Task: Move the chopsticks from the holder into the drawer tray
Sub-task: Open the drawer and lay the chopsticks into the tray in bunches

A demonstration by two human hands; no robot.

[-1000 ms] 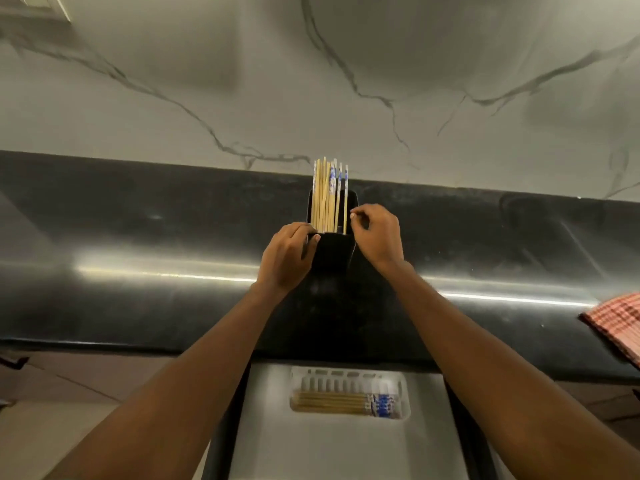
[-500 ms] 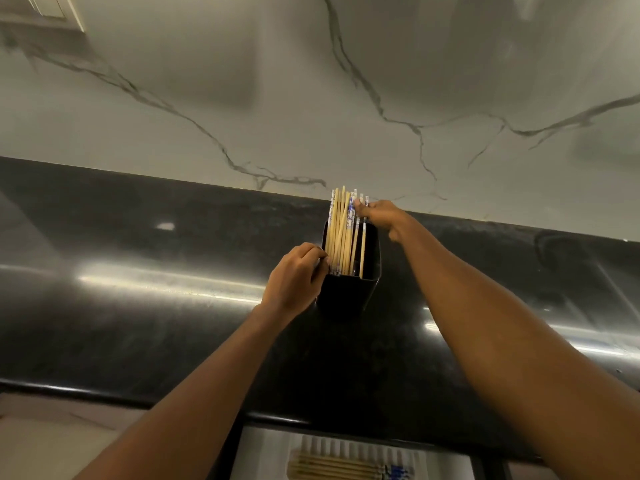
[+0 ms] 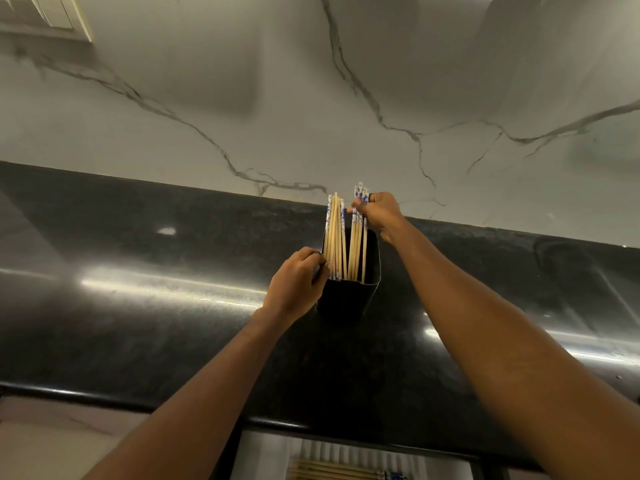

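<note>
Two chopstick bunches (image 3: 335, 237) stand in black holder (image 3: 349, 299).

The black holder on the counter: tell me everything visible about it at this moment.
The holder is a tall, dark, squarish open-topped container with rounded corners, smooth and matte; its material cannot be told. It stands upright on the glossy black counter near the marble wall. Pale chopsticks with blue-patterned tops stand inside, split into two bunches. The left hand steadies its left rim; the right hand grips the right bunch, ends inside.
</note>
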